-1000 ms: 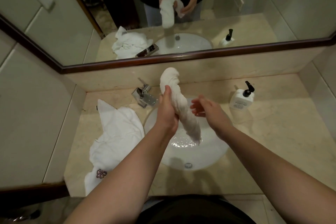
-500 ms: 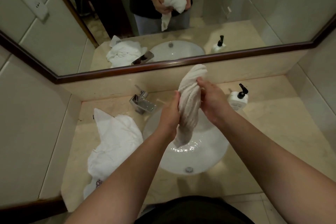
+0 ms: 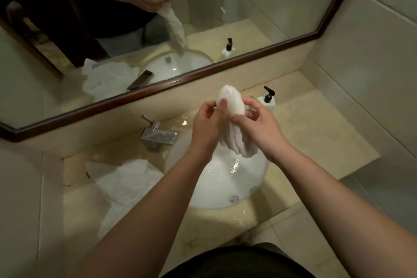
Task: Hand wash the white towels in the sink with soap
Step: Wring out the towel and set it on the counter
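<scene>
A twisted, wet white towel (image 3: 232, 106) hangs upright over the round white sink (image 3: 216, 189). My left hand (image 3: 206, 126) grips it from the left, thumb pressed on its upper part. From the right, my right hand (image 3: 259, 124) curls its fingers round the towel's middle. The towel's lower end (image 3: 242, 149) dangles just above the wet basin. A second white towel (image 3: 128, 183) lies crumpled on the counter left of the sink. A white soap dispenser (image 3: 267, 100) with a black pump stands behind my right hand.
A chrome tap (image 3: 158, 136) stands at the sink's back left. The beige stone counter (image 3: 316, 133) runs to tiled walls on both sides. A dark-framed mirror (image 3: 158, 88) lines the back wall and reflects the scene. Water drops lie on the counter's front edge.
My right hand closed on the towel, which was open a second ago. Both hands raised the towel and bunched it shorter. The camera tilted and swung left.
</scene>
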Tool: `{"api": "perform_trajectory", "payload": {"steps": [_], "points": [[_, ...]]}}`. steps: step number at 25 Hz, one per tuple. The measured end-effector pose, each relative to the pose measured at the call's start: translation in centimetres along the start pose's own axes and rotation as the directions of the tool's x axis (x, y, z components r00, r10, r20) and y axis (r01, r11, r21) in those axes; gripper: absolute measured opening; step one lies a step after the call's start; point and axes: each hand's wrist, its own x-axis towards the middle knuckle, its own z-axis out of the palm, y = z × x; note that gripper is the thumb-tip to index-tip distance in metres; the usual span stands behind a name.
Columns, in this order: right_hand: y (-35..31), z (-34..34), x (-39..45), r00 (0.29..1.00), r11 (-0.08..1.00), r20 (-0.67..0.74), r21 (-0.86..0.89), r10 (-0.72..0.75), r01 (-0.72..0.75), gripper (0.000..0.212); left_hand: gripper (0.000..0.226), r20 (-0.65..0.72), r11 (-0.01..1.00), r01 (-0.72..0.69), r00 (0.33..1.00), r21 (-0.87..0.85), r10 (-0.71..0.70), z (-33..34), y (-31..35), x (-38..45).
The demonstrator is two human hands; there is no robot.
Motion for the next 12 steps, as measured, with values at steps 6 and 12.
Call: {"api": "perform_trajectory", "payload": {"steps": [6, 12], "points": [[0.8, -2.8, -3.5, 0.975, 0.984, -0.206, 0.174, 0.079, -0.043, 0.023, 0.029, 0.11, 0.997, -0.037, 0.994, 0.071, 0.029, 3.3, 0.4, -1.6], [1.6, -6.9, -6.8, 0.907, 0.999, -0.421, 0.041, -0.009, 0.028, 0.029, 0.027, 0.189, 0.987, -0.119, 0.977, 0.106, 0.097, 8.0, 0.0, -4.9]]}}
